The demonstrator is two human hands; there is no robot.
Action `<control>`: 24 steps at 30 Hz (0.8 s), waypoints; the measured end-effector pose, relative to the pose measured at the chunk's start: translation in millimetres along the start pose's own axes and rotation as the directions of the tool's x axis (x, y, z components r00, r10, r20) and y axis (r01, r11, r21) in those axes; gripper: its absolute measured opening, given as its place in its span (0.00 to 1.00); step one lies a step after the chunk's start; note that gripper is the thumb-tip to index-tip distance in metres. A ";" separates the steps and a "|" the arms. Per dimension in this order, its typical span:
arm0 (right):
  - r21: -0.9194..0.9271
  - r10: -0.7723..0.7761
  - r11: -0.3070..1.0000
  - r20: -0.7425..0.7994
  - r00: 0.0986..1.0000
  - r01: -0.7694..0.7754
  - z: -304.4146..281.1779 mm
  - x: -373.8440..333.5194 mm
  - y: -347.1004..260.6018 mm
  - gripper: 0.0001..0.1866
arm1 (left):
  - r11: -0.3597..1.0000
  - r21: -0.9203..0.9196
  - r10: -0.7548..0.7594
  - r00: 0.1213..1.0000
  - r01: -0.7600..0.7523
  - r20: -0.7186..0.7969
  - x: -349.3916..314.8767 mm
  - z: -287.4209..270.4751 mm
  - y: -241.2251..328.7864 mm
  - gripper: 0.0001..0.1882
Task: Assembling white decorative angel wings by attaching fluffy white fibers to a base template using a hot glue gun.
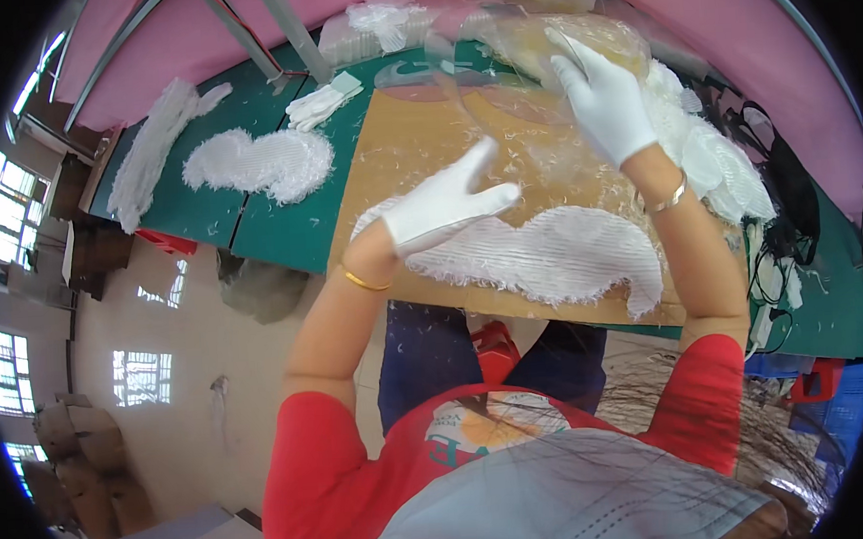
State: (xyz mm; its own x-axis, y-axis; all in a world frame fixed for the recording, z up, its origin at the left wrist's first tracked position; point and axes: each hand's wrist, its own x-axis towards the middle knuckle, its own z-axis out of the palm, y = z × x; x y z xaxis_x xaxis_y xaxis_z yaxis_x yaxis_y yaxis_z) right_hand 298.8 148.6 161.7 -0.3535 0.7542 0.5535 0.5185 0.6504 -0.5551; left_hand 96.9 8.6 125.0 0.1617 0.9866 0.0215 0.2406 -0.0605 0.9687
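Observation:
My left hand (pixel 448 202), in a white glove, hovers over the near part of a cardboard sheet (pixel 385 125) with thumb and fingers apart and nothing between them. Below it lies a white ribbed fabric piece (pixel 558 253), wavy in outline with frayed edges. Farther off to the right, my right hand (pixel 603 104), also gloved, has its thumb and fingers at a thin clear plastic sheet (pixel 498 56) and appears to pinch it. The see-through sheet stretches leftward above the cardboard; its exact outline is hard to make out.
On the green table (pixel 204 213) at left rest another frayed piece (pixel 260 163), a long white bundle (pixel 152 152) and folded white gloves (pixel 325 101). White pieces (pixel 719 162) pile up at right beside black cords (pixel 767 242). Metal legs (pixel 292 33) rise at the back.

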 end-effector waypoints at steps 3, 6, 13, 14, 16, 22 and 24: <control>-0.064 -0.117 0.992 -0.060 0.991 0.113 -15.1 -35.8 -31.0 0.21 | 0.982 -0.178 0.076 0.995 -0.064 0.060 12.7 25.2 -7.7 0.43; -0.191 -0.235 0.962 -0.208 0.950 0.196 -29.7 -55.4 -42.9 0.22 | 0.602 -0.786 0.092 0.966 0.140 0.242 13.8 30.9 -20.1 0.47; -0.404 -0.497 0.840 -0.307 0.812 0.362 -31.8 -79.2 -56.8 0.20 | 0.412 -0.787 0.372 0.874 -0.458 -0.314 0.3 61.9 9.9 0.50; -0.403 -0.528 0.818 -0.240 0.815 0.412 -32.6 -88.9 -64.9 0.27 | 0.405 -0.781 0.373 0.865 -0.476 -0.335 3.6 56.4 13.8 0.50; -0.464 -0.591 0.753 -0.166 0.789 0.466 -22.9 -105.4 -67.3 0.30 | 0.296 -0.609 0.584 0.644 -0.736 -0.495 8.6 43.2 20.3 0.52; -0.507 -0.602 0.671 0.053 0.797 0.541 -15.9 -129.3 -86.5 0.33 | 0.231 -0.454 0.676 0.478 -0.860 -0.561 -3.2 38.2 37.4 0.45; -0.520 -0.619 0.638 0.093 0.780 0.568 -12.1 -125.6 -88.7 0.32 | 0.221 -0.509 0.681 0.505 -0.832 -0.530 -5.1 30.8 39.4 0.48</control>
State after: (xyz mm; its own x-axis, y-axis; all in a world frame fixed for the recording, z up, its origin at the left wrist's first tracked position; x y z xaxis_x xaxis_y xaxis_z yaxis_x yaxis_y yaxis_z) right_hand 306.6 -4.9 149.0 -0.6689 0.1939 0.7176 0.5345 0.7963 0.2831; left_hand 135.1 -3.5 155.5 -0.2618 0.5372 0.8018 -0.5685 -0.7572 0.3216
